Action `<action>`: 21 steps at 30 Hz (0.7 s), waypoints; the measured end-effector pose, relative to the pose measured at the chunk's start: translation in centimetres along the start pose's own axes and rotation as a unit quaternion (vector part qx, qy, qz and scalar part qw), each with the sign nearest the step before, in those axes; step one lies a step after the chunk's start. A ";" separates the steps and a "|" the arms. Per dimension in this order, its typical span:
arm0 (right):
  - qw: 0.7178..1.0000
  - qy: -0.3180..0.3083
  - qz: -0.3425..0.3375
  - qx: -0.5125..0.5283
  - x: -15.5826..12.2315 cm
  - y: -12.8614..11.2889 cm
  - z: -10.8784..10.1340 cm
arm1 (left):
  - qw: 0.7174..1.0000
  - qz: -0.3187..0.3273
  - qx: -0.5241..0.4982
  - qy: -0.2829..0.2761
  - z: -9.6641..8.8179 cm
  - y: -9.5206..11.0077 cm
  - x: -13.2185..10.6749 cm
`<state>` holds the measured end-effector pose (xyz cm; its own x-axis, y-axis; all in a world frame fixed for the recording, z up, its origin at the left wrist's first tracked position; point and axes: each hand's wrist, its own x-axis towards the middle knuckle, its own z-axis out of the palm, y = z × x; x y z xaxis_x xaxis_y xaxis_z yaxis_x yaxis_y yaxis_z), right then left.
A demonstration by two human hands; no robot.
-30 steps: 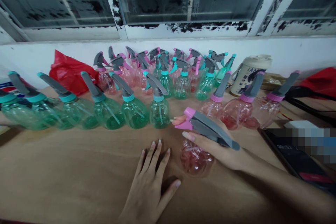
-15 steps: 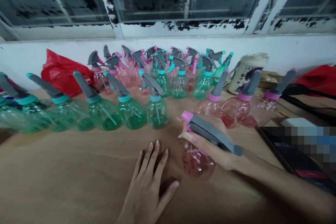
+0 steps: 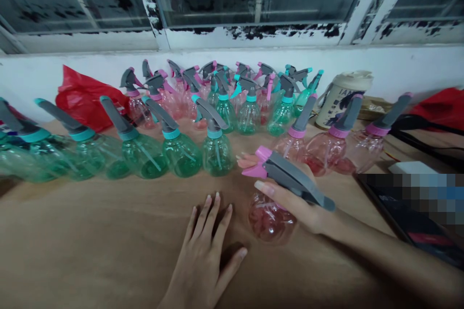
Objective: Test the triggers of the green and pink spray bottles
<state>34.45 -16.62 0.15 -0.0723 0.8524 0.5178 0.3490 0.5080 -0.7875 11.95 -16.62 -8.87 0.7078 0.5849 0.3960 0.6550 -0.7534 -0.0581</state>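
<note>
My left hand (image 3: 205, 256) lies palm down on the wooden table (image 3: 90, 231), fingers spread, with nothing under it that I can see. To its right, my right hand (image 3: 308, 207) is wrapped around the neck of a clear pink spray bottle (image 3: 271, 222), just below its grey and pink spray head (image 3: 290, 176). The pink trigger points left, and fingertips show beyond it. The bottle's base appears to rest on the table; the far fingers are partly hidden behind the head. Nearest behind it stands another pink spray bottle (image 3: 290, 147).
A row of green spray bottles (image 3: 181, 157) stands at left, more pink ones (image 3: 326, 152) at right. Behind are several mixed bottles (image 3: 250, 118), a red plastic bag (image 3: 87, 101) and a cream tumbler (image 3: 340, 101). A phone (image 3: 406, 217) and black cables (image 3: 427, 142) lie at right.
My right fingertips have moved forward off the trigger, which now shows swung outward to the left. The spray head has tipped up slightly. My left hand has stayed put.
</note>
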 end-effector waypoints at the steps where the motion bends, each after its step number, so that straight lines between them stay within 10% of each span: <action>1: 1.000 -0.001 0.002 -0.001 0.0 0.1 0.0 | 1.000 0.001 0.000 -0.001 0.0 0.0 0.0; 21: 1.000 0.000 0.019 -0.002 0.1 -0.7 -0.1 | 1.000 0.004 0.008 -0.002 -0.3 0.1 0.2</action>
<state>34.30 -16.88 0.82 -0.0582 0.8714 0.4871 0.3549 0.4741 -0.8057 12.07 -16.62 -8.51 0.7142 0.5797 0.3921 0.6535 -0.7530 -0.0769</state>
